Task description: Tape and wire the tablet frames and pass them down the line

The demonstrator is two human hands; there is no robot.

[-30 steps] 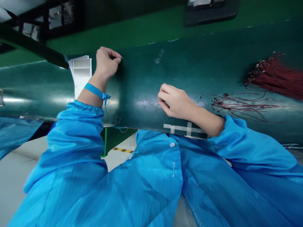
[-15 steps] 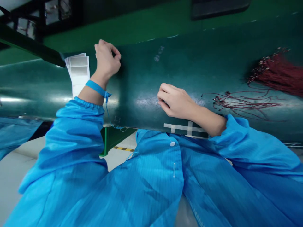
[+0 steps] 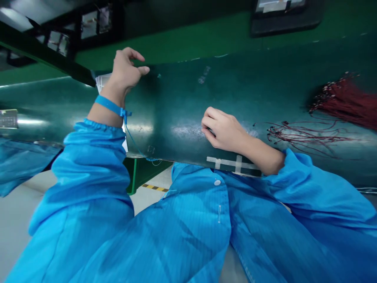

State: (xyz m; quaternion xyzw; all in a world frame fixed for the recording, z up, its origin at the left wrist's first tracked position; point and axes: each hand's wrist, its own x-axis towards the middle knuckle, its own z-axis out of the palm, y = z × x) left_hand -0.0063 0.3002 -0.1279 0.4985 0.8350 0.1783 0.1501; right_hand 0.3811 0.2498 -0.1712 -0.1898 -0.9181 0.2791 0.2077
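Observation:
My left hand (image 3: 126,70) hovers over the far part of the green mat (image 3: 182,94), with thumb and forefinger apart and nothing between them. Just right of its fingertips lies a tiny pale green piece (image 3: 159,76), too small to name. A blue wrist strap (image 3: 109,105) with a thin cord circles that wrist. My right hand (image 3: 224,130) rests low over the mat's middle, fingers curled together; whatever they might hold is hidden. Several thin dark red wires (image 3: 309,136) with small black ends lie to its right.
A thick bundle of dark red wires (image 3: 350,98) sits at the far right. White sheets (image 3: 103,81) are partly behind my left forearm. Black trays (image 3: 287,23) stand beyond the mat. A green bar (image 3: 53,57) crosses at upper left. White tape (image 3: 226,162) marks the front edge.
My left thumb and forefinger have parted from a pinch, and the hand has moved left, now covering more of the white sheets. A tiny green piece shows beside it. My right hand stays curled.

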